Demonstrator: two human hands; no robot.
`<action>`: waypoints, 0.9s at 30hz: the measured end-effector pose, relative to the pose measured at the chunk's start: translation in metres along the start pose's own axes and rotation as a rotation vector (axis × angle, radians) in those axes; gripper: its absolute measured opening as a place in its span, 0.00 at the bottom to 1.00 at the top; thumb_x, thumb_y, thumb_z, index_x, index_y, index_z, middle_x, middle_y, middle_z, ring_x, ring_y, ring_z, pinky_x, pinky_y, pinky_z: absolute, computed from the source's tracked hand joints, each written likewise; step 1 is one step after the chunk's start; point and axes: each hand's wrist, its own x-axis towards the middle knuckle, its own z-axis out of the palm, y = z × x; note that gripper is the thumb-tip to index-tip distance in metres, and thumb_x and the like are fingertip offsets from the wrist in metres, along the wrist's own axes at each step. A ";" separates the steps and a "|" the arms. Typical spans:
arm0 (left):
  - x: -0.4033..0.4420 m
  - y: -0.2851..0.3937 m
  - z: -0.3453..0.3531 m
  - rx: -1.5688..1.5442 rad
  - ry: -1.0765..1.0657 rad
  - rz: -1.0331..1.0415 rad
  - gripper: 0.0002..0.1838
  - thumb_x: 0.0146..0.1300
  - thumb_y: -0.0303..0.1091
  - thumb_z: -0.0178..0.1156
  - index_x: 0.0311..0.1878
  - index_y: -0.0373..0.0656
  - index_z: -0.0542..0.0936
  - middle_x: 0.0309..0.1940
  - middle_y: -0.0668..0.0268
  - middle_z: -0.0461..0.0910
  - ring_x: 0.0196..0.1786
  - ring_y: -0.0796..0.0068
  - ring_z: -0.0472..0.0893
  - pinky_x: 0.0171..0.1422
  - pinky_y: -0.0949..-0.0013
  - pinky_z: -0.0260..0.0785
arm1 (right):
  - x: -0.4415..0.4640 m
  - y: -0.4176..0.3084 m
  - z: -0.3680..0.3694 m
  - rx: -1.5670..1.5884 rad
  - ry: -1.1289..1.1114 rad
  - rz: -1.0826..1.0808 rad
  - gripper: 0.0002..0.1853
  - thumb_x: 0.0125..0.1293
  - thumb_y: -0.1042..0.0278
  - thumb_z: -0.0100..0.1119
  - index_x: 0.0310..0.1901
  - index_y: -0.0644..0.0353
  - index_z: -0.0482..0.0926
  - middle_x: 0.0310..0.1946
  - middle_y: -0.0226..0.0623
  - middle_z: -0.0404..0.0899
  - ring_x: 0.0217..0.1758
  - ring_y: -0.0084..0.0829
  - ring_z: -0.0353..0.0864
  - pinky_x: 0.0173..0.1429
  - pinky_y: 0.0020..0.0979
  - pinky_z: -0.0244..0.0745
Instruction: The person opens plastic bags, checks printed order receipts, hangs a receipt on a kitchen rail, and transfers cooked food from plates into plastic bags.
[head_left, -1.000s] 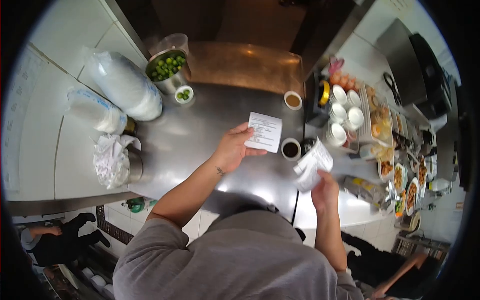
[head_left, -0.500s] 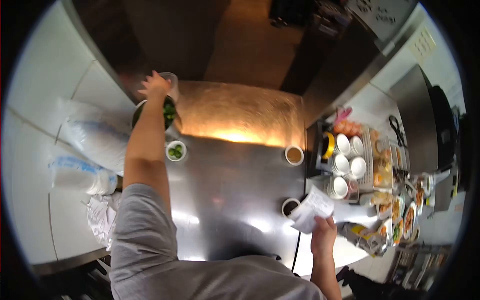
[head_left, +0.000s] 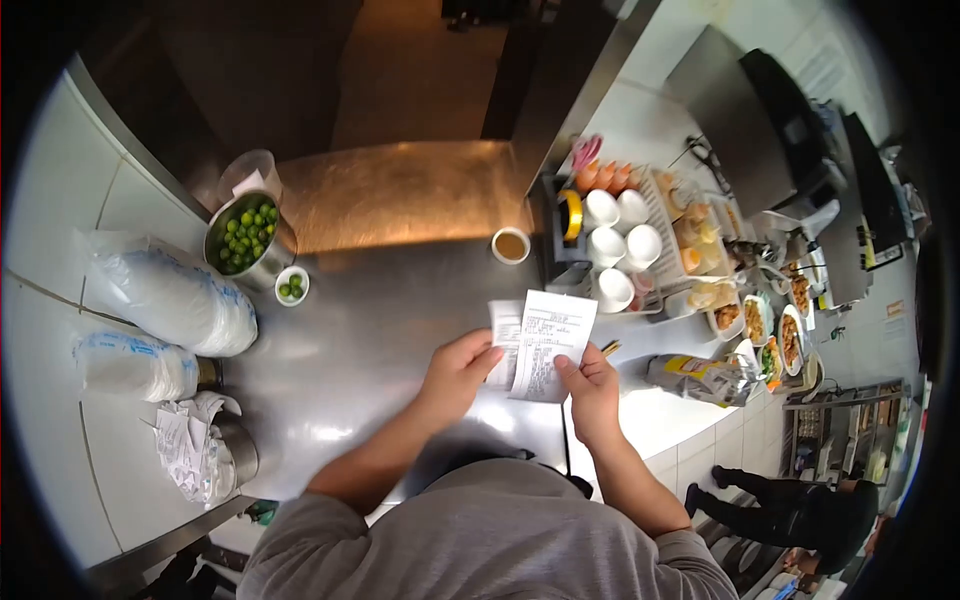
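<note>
In the head view, my left hand (head_left: 455, 378) pinches a narrow printed receipt (head_left: 507, 325) above the steel counter (head_left: 350, 370). A longer receipt (head_left: 552, 340) is gripped in my right hand (head_left: 590, 395), thumb on its printed face. This longer slip overlaps the edge of the other one. Just past my right fingers pokes a thin stick-like tip (head_left: 610, 348), its kind unclear. Beyond the papers stands a small white cup of brown sauce (head_left: 510, 246). Whatever lies directly behind the receipts is hidden.
At the left stand a steel pot of green limes (head_left: 250, 238), a clear plastic container (head_left: 245, 165), a small cup of limes (head_left: 291, 286), bagged packs (head_left: 170, 295) and crumpled receipts (head_left: 190, 440). Stacked white cups (head_left: 622, 240) and filled plates (head_left: 790, 335) line the right. A person (head_left: 800, 515) stands lower right.
My left hand has come back from the clear container at the far left and now holds a receipt. My right hand has brought its receipt to the middle. The view has shifted right.
</note>
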 end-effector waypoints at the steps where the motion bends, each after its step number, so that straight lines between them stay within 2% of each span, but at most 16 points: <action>1: -0.013 0.002 0.006 0.184 0.097 0.072 0.11 0.67 0.31 0.56 0.48 0.35 0.76 0.30 0.70 0.76 0.33 0.83 0.70 0.38 0.75 0.65 | -0.002 0.005 -0.009 -0.141 0.044 -0.105 0.16 0.66 0.82 0.49 0.55 0.69 0.70 0.48 0.39 0.78 0.51 0.24 0.76 0.57 0.25 0.68; 4: -0.032 -0.011 0.012 0.306 0.204 0.284 0.07 0.65 0.28 0.56 0.42 0.35 0.77 0.23 0.67 0.71 0.27 0.82 0.66 0.33 0.73 0.64 | -0.003 -0.052 -0.015 -0.304 0.102 -0.441 0.27 0.64 0.87 0.48 0.65 0.66 0.59 0.52 0.41 0.75 0.54 0.27 0.74 0.59 0.25 0.66; 5: -0.038 -0.015 0.006 0.467 0.173 0.277 0.09 0.64 0.27 0.57 0.45 0.35 0.77 0.25 0.65 0.76 0.28 0.81 0.71 0.35 0.73 0.67 | -0.001 -0.083 -0.012 -0.414 0.169 -0.682 0.27 0.63 0.87 0.48 0.65 0.63 0.62 0.52 0.43 0.75 0.54 0.30 0.75 0.58 0.27 0.68; 6: -0.048 -0.005 0.014 0.346 0.154 0.312 0.12 0.63 0.25 0.56 0.50 0.36 0.76 0.31 0.61 0.82 0.33 0.80 0.78 0.40 0.73 0.70 | -0.005 -0.114 -0.009 -0.516 0.246 -0.904 0.27 0.62 0.87 0.48 0.64 0.61 0.64 0.52 0.45 0.76 0.54 0.33 0.76 0.58 0.30 0.69; 9: -0.077 0.000 0.012 0.562 0.112 0.298 0.20 0.64 0.24 0.54 0.60 0.35 0.69 0.40 0.56 0.83 0.42 0.76 0.83 0.47 0.73 0.72 | -0.040 -0.237 0.003 -1.084 0.075 -1.619 0.24 0.50 0.89 0.53 0.50 0.58 0.81 0.50 0.50 0.75 0.47 0.45 0.79 0.49 0.35 0.76; 10: -0.085 0.009 0.020 0.571 0.124 0.345 0.20 0.64 0.24 0.54 0.60 0.35 0.69 0.40 0.56 0.83 0.42 0.76 0.83 0.47 0.73 0.72 | -0.053 -0.270 0.010 -1.167 0.045 -1.827 0.23 0.48 0.86 0.54 0.49 0.59 0.81 0.49 0.49 0.76 0.45 0.41 0.81 0.47 0.33 0.77; 12: -0.116 0.025 0.037 0.502 0.160 0.335 0.20 0.65 0.24 0.54 0.60 0.35 0.69 0.40 0.58 0.84 0.43 0.77 0.82 0.48 0.74 0.72 | -0.065 -0.340 0.028 -1.082 0.119 -2.258 0.21 0.49 0.84 0.54 0.47 0.64 0.81 0.45 0.45 0.80 0.45 0.40 0.82 0.46 0.33 0.77; 14: -0.132 0.017 0.046 0.441 0.173 0.364 0.21 0.66 0.21 0.52 0.62 0.32 0.66 0.44 0.58 0.82 0.45 0.78 0.80 0.51 0.75 0.71 | -0.087 -0.405 0.050 -0.802 0.497 -2.421 0.18 0.55 0.85 0.52 0.48 0.62 0.79 0.43 0.40 0.81 0.51 0.39 0.79 0.54 0.30 0.73; 16: -0.151 0.007 0.055 0.098 0.198 0.358 0.22 0.65 0.19 0.50 0.64 0.33 0.65 0.46 0.57 0.81 0.48 0.75 0.79 0.54 0.73 0.69 | -0.090 -0.467 0.057 -0.351 0.413 -2.200 0.19 0.62 0.83 0.48 0.54 0.60 0.77 0.47 0.37 0.79 0.46 0.22 0.75 0.49 0.22 0.69; 17: -0.159 -0.002 0.056 0.098 0.212 0.362 0.22 0.65 0.19 0.50 0.64 0.33 0.65 0.46 0.57 0.81 0.48 0.75 0.79 0.54 0.73 0.69 | -0.096 -0.485 0.058 -0.154 0.229 -1.705 0.20 0.61 0.82 0.49 0.55 0.61 0.77 0.47 0.39 0.78 0.47 0.21 0.74 0.49 0.20 0.68; 19: -0.171 -0.016 0.056 0.170 0.290 0.396 0.17 0.68 0.29 0.52 0.60 0.38 0.70 0.44 0.55 0.81 0.46 0.51 0.81 0.53 0.65 0.73 | -0.079 -0.529 0.049 -0.068 0.090 -1.417 0.18 0.62 0.83 0.47 0.54 0.67 0.76 0.48 0.40 0.77 0.47 0.27 0.75 0.53 0.24 0.71; 20: -0.179 -0.018 0.054 0.167 0.304 0.397 0.17 0.68 0.29 0.52 0.60 0.38 0.70 0.44 0.55 0.81 0.46 0.51 0.81 0.53 0.65 0.73 | -0.076 -0.544 0.042 -0.065 0.076 -1.413 0.18 0.62 0.83 0.47 0.54 0.67 0.76 0.48 0.40 0.77 0.47 0.27 0.75 0.53 0.24 0.71; 22: -0.196 -0.008 0.054 0.112 0.296 0.389 0.26 0.65 0.16 0.48 0.67 0.35 0.60 0.47 0.56 0.80 0.51 0.74 0.78 0.57 0.72 0.68 | -0.080 -0.555 0.039 0.006 -0.097 -1.231 0.18 0.63 0.83 0.45 0.54 0.67 0.76 0.50 0.42 0.76 0.49 0.31 0.76 0.56 0.29 0.73; 24: -0.211 0.019 0.067 0.106 0.355 0.527 0.34 0.63 0.15 0.48 0.73 0.40 0.52 0.50 0.57 0.79 0.51 0.78 0.78 0.55 0.76 0.67 | -0.089 -0.547 0.038 0.029 -0.124 -1.358 0.18 0.64 0.83 0.45 0.56 0.67 0.74 0.51 0.43 0.75 0.50 0.31 0.77 0.57 0.30 0.73; 26: -0.205 0.033 0.064 0.459 0.605 0.670 0.26 0.63 0.17 0.48 0.66 0.38 0.67 0.44 0.62 0.77 0.46 0.75 0.75 0.54 0.76 0.64 | -0.110 -0.474 0.052 -0.110 -0.426 -1.368 0.17 0.66 0.79 0.45 0.55 0.64 0.74 0.51 0.39 0.76 0.47 0.26 0.78 0.54 0.28 0.73; 27: -0.199 0.040 0.062 0.511 0.612 0.754 0.18 0.65 0.20 0.48 0.57 0.34 0.75 0.41 0.63 0.76 0.44 0.73 0.75 0.54 0.75 0.63 | -0.126 -0.415 0.059 -0.500 -0.296 -1.359 0.14 0.68 0.74 0.46 0.53 0.58 0.76 0.51 0.35 0.77 0.46 0.26 0.78 0.55 0.29 0.72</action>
